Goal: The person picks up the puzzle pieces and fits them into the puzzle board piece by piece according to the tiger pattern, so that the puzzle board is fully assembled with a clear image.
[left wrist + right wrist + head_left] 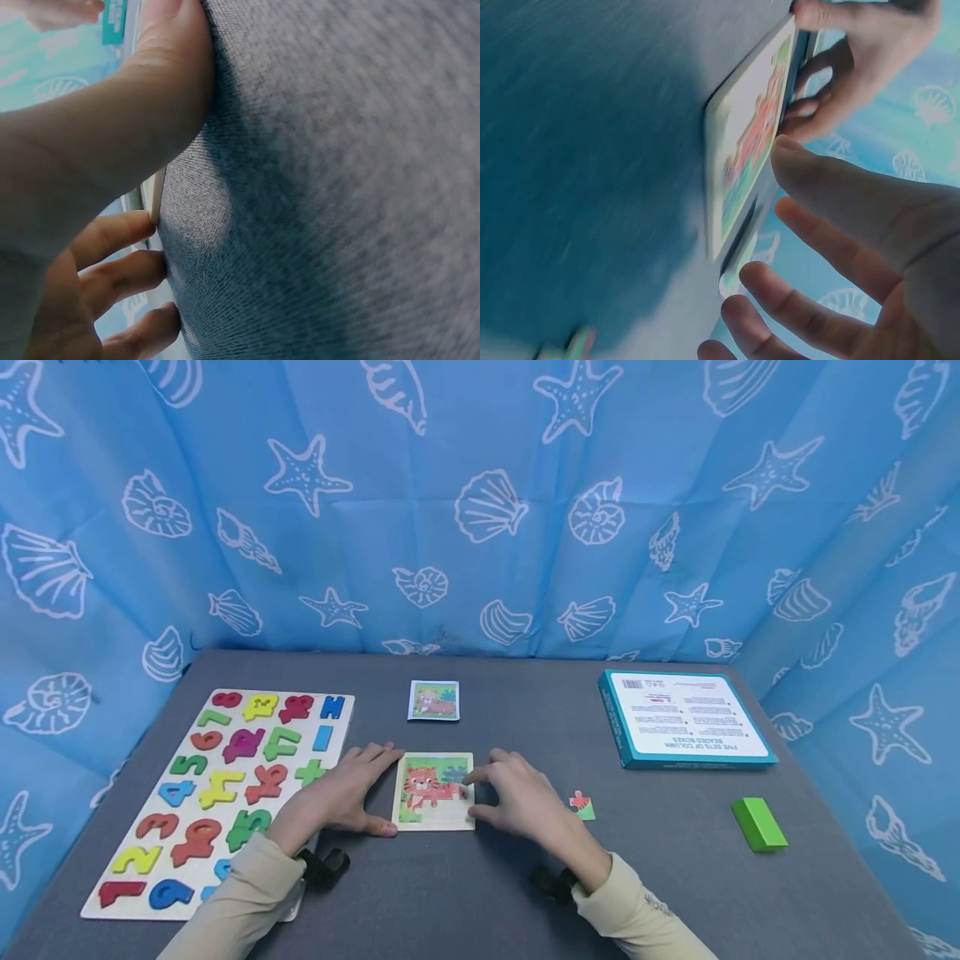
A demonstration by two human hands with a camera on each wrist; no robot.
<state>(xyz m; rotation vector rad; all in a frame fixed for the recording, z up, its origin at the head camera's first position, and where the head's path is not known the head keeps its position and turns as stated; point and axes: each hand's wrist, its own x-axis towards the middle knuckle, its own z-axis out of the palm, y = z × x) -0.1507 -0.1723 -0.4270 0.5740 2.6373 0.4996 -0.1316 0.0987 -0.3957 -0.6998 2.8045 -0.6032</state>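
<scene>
A square wooden jigsaw board [442, 816] with a tiger picture lies flat on the table, bare wood showing at its lower right. My left hand [347, 789] is at its left side, thumb by the near corner and index finger by the far one. In the left wrist view the fingertips [166, 319] rest at the table surface. Over the board's right edge is my right hand [517, 793], index fingertip above the picture. Its fingers [780, 300] are spread and loosely bent in the right wrist view. A loose jigsaw piece [582, 806] lies right of that hand.
A small picture card [434, 701] lies behind the board. To the left is a number board [180, 810] with colourful pieces, partly under my left forearm. A teal-edged box [690, 718] and a green block [759, 825] stand on the right. A blue curtain [480, 510] hangs behind.
</scene>
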